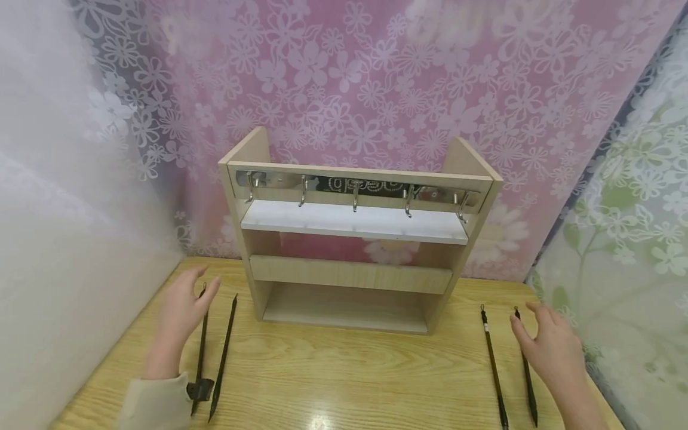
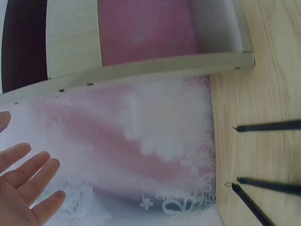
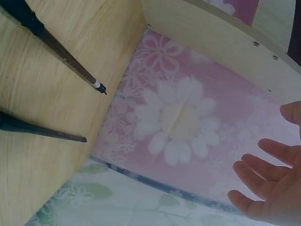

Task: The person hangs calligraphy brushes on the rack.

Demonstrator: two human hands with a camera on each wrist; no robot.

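Note:
My left hand (image 1: 185, 304) hovers at the left side of the table with fingers spread and nothing in it. Under and beside it lie dark calligraphy brushes, one (image 1: 202, 346) partly behind the hand and another (image 1: 226, 352) to its right. The left wrist view shows three brush ends, the lowest a brush (image 2: 251, 206) with a hanging loop. On the other side my right hand (image 1: 553, 343), also holding nothing, is over the right table edge with fingers apart. Near it lie a brown-handled brush (image 1: 491, 358) and a black brush (image 1: 528, 376).
A pale wooden rack (image 1: 349, 278) stands mid-table, with a white shelf (image 1: 349, 222) and a metal hook strip (image 1: 290, 181) across its top front. A pink floral curtain (image 1: 344, 77) hangs behind. A white wall (image 1: 80, 209) borders the left, a green floral sheet (image 1: 629, 269) the right.

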